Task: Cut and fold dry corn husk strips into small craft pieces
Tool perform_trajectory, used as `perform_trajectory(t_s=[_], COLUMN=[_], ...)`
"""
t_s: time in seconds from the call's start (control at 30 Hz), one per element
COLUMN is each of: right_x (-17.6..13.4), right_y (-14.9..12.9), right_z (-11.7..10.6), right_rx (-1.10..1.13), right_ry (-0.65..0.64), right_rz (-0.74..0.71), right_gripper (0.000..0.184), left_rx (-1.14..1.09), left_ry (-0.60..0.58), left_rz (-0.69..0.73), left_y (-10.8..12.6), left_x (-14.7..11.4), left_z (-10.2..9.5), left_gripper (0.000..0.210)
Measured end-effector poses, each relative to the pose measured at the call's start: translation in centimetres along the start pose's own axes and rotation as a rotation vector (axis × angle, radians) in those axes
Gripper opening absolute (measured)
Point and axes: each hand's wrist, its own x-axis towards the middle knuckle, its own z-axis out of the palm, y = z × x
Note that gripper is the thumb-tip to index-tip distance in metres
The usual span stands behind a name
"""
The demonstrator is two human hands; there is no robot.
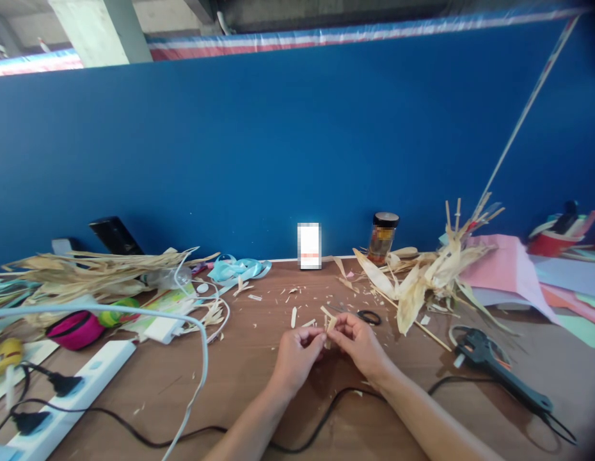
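Observation:
My left hand (300, 355) and my right hand (359, 342) meet over the middle of the brown table, fingertips pinched together. Between them is a small strip of dried corn husk (330, 316), its pale end poking up past the fingers of both hands. How its lower part is folded or joined is hidden by my fingertips. Small husk scraps (293, 317) lie scattered around and beyond my hands. Just past my right hand shows the black handle of a pair of scissors (369, 317).
A black glue gun (503, 371) lies at right, its cord running under my forearms. Dried husks (86, 272) are heaped at left, with a husk figure (434, 275) at right. A white power strip (79, 397), a phone (309, 246) and a jar (382, 238) are also here.

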Motion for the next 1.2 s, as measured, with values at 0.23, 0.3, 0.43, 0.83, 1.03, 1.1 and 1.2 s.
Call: perform_trajectory(t_s=[0.23, 0.3, 0.43, 0.83, 1.03, 1.1, 1.2], right_x=[-0.13, -0.15, -0.20, 0.04, -0.16, -0.16, -0.10], right_y=[-0.27, -0.23, -0.26, 0.36, 0.08, 0.08, 0.18], right_z=[0.18, 0.22, 0.24, -0.03, 0.16, 0.12, 0.00], right_rx=[-0.044, -0.061, -0.071, -0.024, -0.080, -0.107, -0.131], right_ry=[-0.033, -0.029, -0.020, -0.018, -0.014, -0.016, -0.001], right_rz=[-0.059, -0.054, -0.037, -0.016, -0.032, -0.038, -0.056], right_gripper=[0.016, 0.016, 0.016, 0.022, 0.023, 0.022, 0.021], left_rx=[0.026, -0.017, -0.102, -0.142, -0.046, -0.036, -0.064], left_ry=[0.012, 0.024, 0.068, 0.069, 0.057, 0.033, 0.014], left_rz=[0.003, -0.018, -0.077, -0.066, 0.001, 0.004, -0.029], left_y=[-0.13, -0.25, -0.13, -0.07, -0.42, -0.31, 0.00], left_x=[0.25, 0.31, 0.25, 0.16, 0.23, 0.12, -0.08], left_z=[-0.22, -0.22, -0.07, 0.03, 0.03, 0.08, 0.17], left_gripper=[0.027, 0.025, 0.026, 0.030, 0.027, 0.027, 0.027])
